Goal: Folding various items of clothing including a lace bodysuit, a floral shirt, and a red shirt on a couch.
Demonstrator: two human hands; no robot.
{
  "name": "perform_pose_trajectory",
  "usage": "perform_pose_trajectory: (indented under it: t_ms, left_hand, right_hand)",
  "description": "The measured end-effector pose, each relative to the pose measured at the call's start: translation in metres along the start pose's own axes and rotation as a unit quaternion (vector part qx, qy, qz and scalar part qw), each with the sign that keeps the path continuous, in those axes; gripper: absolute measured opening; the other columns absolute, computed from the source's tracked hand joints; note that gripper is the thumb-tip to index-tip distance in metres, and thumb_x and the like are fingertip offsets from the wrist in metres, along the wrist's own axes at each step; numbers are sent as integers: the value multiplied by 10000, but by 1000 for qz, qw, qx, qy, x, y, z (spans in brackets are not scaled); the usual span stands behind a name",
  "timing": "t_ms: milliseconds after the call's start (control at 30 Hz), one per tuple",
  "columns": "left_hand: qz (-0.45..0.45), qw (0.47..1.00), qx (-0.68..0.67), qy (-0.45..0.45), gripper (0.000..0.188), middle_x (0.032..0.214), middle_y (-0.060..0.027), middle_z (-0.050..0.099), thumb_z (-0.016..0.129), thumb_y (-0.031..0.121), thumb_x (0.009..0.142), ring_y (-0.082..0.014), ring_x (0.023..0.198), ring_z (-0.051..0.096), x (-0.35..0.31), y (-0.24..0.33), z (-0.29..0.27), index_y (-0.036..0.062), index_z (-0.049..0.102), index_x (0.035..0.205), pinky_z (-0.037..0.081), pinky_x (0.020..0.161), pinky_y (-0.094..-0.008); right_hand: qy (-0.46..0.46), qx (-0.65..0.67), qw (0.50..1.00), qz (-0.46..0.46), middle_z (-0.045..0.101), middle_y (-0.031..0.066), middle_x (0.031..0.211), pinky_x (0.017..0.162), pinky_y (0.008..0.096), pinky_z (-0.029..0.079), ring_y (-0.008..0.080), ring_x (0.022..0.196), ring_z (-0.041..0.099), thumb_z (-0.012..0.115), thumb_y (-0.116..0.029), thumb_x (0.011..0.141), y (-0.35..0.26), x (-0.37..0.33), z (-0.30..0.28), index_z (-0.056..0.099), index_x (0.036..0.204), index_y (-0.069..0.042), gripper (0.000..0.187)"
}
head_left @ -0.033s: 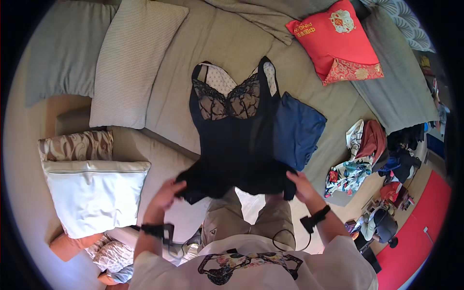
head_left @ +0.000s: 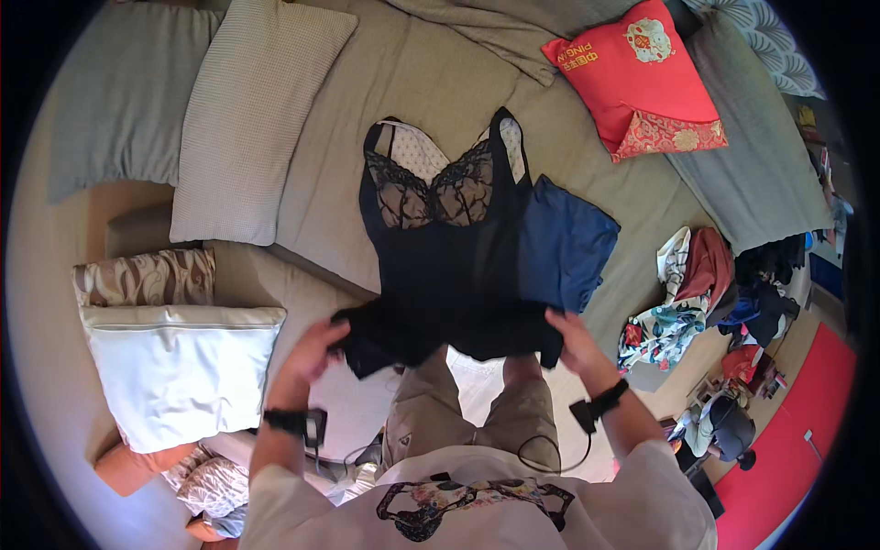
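Note:
A black bodysuit with lace cups (head_left: 440,266) lies face up on the beige sofa (head_left: 321,211), its straps pointing away from me. Its lower end is lifted and bunched toward my body. At its lower left corner, my left hand (head_left: 317,350) is closed on the fabric, with the fingertips partly tucked behind it. My right hand (head_left: 572,343) grips the opposite lower corner, thumb against the edge. A folded navy garment (head_left: 566,247) lies to the right, partly under the bodysuit.
A red cushion (head_left: 642,82) and a grey cushion (head_left: 752,156) rest at the far right. Left are a beige cushion (head_left: 257,119) and a white cushion (head_left: 183,367). Patterned clothes (head_left: 674,312) lie right. Farther off, a person (head_left: 729,426) is bent over.
Both hands have shifted slightly, and the bodysuit's lower edge has moved a little away from me. Its upper part has stayed in place.

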State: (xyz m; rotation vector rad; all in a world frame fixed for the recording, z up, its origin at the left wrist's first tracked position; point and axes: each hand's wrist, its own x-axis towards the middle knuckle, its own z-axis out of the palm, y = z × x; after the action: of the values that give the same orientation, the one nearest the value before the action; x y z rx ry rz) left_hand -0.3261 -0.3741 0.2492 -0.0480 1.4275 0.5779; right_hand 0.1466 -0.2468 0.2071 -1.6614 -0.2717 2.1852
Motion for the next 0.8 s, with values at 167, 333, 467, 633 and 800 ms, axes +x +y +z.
perform_pose_trajectory:
  t_ms: [167,333,467,633,800]
  left_hand:
    - [59,951,-294,-73,212,818,-11,697,611,320,1031,-137,711,669,120,150,9,112,636,995,559,632,-270]
    - [209,951,-188,129,318,1107,-161,724,534,334,1048,-200,894,696,231,169,-7,65,649,1176,561,698,-303]
    - [154,867,344,325,681,1321,-248,629,708,446,911,-381,1175,641,291,79,-30,-1,541,1396,515,996,-447]
    - [100,873,318,356,890,1341,-293,568,801,581,782,-434,1258,555,290,-35,10,-42,544,1364,438,1087,-487]
    - [86,871,334,350,716,1214,-273,629,798,506,814,-431,1167,588,268,-54,35,-50,638,1236,466,1024,-475]
  right_hand:
    - [-485,278,829,-33,678,120,1268,1108,468,470,242,1208,629,596,-302,1032,-95,109,50,609,1305,-89,346]
    - [-35,36,985,-165,656,121,1284,1057,448,484,312,1145,648,560,-296,1045,-110,181,42,493,1435,-85,449]
    - [153,-359,898,-204,655,152,1259,964,389,510,325,1148,647,656,-289,976,-60,222,23,471,1432,-36,554]
    - [296,-468,808,-200,665,243,1247,946,398,517,416,1111,653,762,-359,876,27,232,20,580,1276,45,597]
    - [210,-405,890,1,673,199,1237,916,357,523,300,1091,679,787,-361,879,56,227,13,558,1318,66,654]
